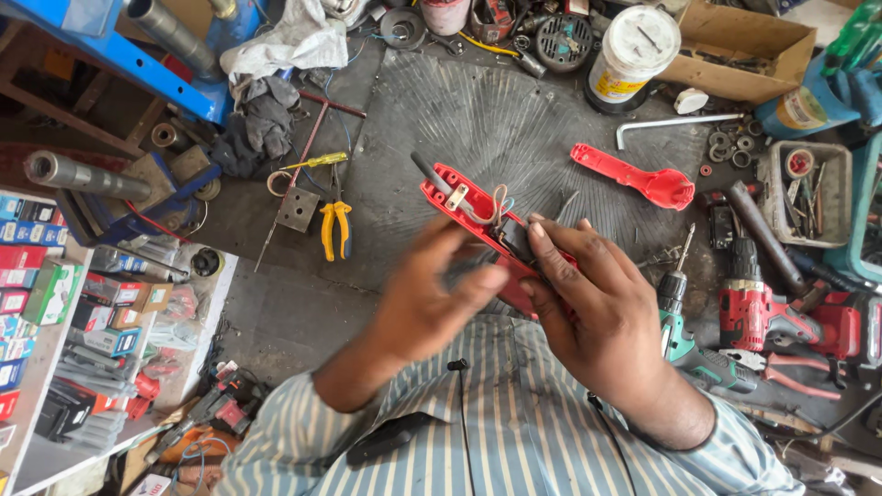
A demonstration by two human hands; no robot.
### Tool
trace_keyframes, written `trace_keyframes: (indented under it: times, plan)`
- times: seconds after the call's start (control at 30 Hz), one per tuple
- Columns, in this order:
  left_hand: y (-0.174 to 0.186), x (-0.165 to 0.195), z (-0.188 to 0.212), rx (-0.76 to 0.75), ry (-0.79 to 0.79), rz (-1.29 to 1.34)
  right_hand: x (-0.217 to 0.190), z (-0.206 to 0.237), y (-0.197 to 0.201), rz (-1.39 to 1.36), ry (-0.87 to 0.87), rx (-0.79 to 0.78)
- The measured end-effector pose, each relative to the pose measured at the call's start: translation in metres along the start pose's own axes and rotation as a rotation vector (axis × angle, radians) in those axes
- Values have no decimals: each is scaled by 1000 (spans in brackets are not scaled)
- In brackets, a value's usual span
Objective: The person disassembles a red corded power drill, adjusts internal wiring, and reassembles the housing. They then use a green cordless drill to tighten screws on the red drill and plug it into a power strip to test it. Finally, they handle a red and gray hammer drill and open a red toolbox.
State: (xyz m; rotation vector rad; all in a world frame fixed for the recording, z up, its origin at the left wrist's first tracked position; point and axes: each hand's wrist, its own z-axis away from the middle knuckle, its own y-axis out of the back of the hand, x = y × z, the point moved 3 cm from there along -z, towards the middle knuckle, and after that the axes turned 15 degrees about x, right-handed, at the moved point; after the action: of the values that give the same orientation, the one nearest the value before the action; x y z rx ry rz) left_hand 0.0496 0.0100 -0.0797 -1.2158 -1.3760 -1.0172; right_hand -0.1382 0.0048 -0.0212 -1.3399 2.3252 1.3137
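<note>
I hold a red plastic tool casing half (459, 204) with wires and a small switch showing inside it, raised over the dark floor. My right hand (597, 308) grips its lower end from the right, fingers wrapped around it. My left hand (432, 294) presses at the casing's near end, blurred, with its fingertips on the dark part inside. The matching red casing half (634, 176) lies on the floor beyond, to the right.
Yellow-handled pliers (334, 228) and a screwdriver (317, 162) lie left of centre. Cordless drills, one teal (684, 335) and one red (749, 308), lie at right beside a tray of parts (808, 193). A white tub (634, 50), a cardboard box (744, 46), a blue stand (119, 64) and shelves of boxes (37, 285) surround.
</note>
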Motion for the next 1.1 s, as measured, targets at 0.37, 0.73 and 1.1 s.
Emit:
trace_keyframes:
  times: [0.37, 0.73, 1.1]
  plan:
    - [27, 100, -55, -379, -658, -689, -5, 22, -12, 349, 278, 62]
    - [27, 126, -28, -380, -1004, -928, -16, 40, -22, 283, 286, 137]
    - [63, 80, -69, -896, 14, -967, -47, 34, -44, 229, 357, 156]
